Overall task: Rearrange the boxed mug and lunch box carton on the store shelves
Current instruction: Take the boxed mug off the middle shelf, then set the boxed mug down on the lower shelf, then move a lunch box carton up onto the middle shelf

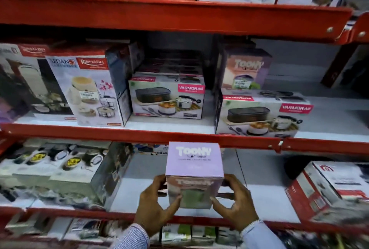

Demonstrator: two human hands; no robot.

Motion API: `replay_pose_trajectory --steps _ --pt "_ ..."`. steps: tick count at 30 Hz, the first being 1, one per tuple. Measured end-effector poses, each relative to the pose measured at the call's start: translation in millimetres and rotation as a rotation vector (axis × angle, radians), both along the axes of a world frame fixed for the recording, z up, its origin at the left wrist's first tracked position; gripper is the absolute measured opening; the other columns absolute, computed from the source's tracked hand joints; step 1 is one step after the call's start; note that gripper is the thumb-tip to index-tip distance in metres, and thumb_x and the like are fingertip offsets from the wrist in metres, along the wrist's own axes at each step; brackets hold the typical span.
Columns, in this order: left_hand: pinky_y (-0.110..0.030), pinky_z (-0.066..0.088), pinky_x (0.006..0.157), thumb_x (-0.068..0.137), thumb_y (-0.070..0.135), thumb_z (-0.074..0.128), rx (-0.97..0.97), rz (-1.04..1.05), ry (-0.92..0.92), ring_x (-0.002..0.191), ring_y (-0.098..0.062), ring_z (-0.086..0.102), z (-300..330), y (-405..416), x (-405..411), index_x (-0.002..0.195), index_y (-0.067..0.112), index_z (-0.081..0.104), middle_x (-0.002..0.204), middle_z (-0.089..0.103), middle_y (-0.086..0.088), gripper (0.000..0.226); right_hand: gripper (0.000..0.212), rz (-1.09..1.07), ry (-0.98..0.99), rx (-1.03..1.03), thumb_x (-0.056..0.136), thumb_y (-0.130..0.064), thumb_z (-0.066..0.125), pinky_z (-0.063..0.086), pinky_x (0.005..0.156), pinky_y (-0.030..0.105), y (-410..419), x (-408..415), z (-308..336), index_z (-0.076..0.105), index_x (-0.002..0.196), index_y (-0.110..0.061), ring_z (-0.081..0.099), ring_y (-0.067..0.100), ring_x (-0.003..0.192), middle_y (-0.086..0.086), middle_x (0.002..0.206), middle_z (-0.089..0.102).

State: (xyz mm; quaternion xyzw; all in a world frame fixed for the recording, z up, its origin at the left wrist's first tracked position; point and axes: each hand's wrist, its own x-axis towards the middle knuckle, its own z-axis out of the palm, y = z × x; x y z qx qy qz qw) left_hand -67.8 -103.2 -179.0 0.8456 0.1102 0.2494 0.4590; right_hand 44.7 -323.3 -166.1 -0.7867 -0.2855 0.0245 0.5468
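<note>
red metal shelving (179,136) fills the view, its lips running across at several heights. on the middle shelf, from the left, stand tall rishabh cartons (87,88), then a varmora lunch box carton (167,98) set back a little, and to the right a second, longer varmora carton (261,114) at the shelf's front edge. a lilac toony box (244,68) sits on top of that longer carton, towards its back left. on the lower shelf a wide carton printed with round containers (60,170) lies at the left, and a red and white carton (329,186) lies tilted at the far right, with bare white shelf between them. in that gap, in front of the lower shelf, the boxed mug (194,174), lilac and also marked toony, is held upright with its top facing the camera. the left hand (153,204) is clamped on its left side, thumb on the front face, and the right hand (233,202) is clamped on its right side likewise. pale striped sleeves (131,236) show at both wrists.
</note>
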Motion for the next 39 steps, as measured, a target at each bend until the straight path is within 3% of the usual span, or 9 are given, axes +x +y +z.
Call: replay_pose_trajectory --steps 6,9,11,14,22,25,28,32,39 --pt "-0.030 0.061 0.086 0.087 0.023 0.068 -0.093 -0.078 0.318 0.089 0.001 0.066 -60 0 37 0.117 0.036 0.038 0.096 0.064 0.021 0.045 0.049 -0.070 0.279 -0.145 0.077 -0.004 0.075 0.058 0.070 0.015 15 30 -70 0.058 0.110 -0.036 0.069 0.007 0.102 -0.004 0.116 0.068" --pt "-0.013 0.056 0.073 0.088 0.015 0.066 -0.038 -0.073 0.437 0.079 -0.003 0.064 -80 3 49 0.113 0.024 0.036 0.087 0.059 0.026 0.039 0.048 -0.099 0.332 -0.222 0.075 -0.003 0.077 0.050 0.066 0.002 24 38 -88 0.058 0.109 -0.031 0.065 -0.011 0.094 -0.003 0.115 0.068" --pt "-0.005 0.051 0.069 0.088 0.010 0.064 -0.057 -0.057 0.465 0.090 -0.012 0.067 -87 4 50 0.111 0.024 0.038 0.092 0.060 0.025 0.038 0.049 -0.101 0.363 -0.229 0.074 -0.004 0.079 0.048 0.064 0.001 25 39 -92 0.057 0.111 -0.027 0.065 -0.012 0.091 -0.004 0.115 0.068" --pt "-0.025 0.056 0.090 0.086 0.006 0.058 -0.077 -0.062 0.499 0.114 -0.025 0.066 -90 8 46 0.129 0.023 0.039 0.116 0.069 0.001 0.050 0.055 -0.067 0.373 -0.243 0.077 0.003 0.072 0.054 0.071 0.009 16 39 -91 0.055 0.108 -0.038 0.066 0.003 0.103 -0.005 0.120 0.065" --pt "-0.034 0.057 0.086 0.085 -0.009 0.060 -0.029 0.321 -0.100 0.087 -0.014 0.071 26 6 61 0.104 0.020 0.069 0.098 0.074 0.004 0.036 0.057 -0.433 -0.110 0.050 0.080 0.008 0.068 0.053 0.077 0.007 -30 54 -1 0.063 0.098 -0.045 0.066 -0.004 0.095 -0.029 0.111 0.066" --pt "-0.015 0.055 0.082 0.085 -0.005 0.062 -0.122 0.210 -0.226 0.089 -0.007 0.070 89 -17 92 0.108 0.018 0.069 0.101 0.072 0.007 0.033 0.039 -0.646 -0.164 0.318 0.084 -0.002 0.069 0.047 0.079 0.015 -41 73 57 0.063 0.104 -0.035 0.062 -0.006 0.096 -0.023 0.106 0.066" --pt "-0.020 0.056 0.086 0.085 0.006 0.065 -0.120 0.111 -0.232 0.095 -0.009 0.068 129 -40 125 0.115 0.018 0.066 0.108 0.071 0.005 0.033 0.039 -0.840 -0.214 0.419 0.082 -0.002 0.070 0.049 0.087 0.030 -56 100 97 0.058 0.116 -0.016 0.059 0.020 0.106 0.009 0.122 0.060" --pt "-0.038 0.052 0.101 0.084 0.022 0.072 -0.056 -0.012 0.009 0.112 -0.020 0.062 142 -58 156 0.131 0.015 0.054 0.126 0.065 -0.001 0.051 0.064 -0.877 0.041 0.364 0.080 -0.010 0.077 0.042 0.102 0.040 -76 132 119 0.047 0.135 -0.018 0.049 0.031 0.128 0.013 0.145 0.049" --pt "-0.011 0.052 0.084 0.083 0.014 0.074 -0.168 -0.005 -0.086 0.106 -0.007 0.067 147 -68 158 0.128 0.022 0.057 0.113 0.067 0.009 0.049 0.044 -0.627 0.043 0.302 0.083 -0.005 0.074 0.052 0.097 0.038 -88 134 138 0.062 0.125 -0.009 0.067 0.020 0.102 0.003 0.108 0.071"
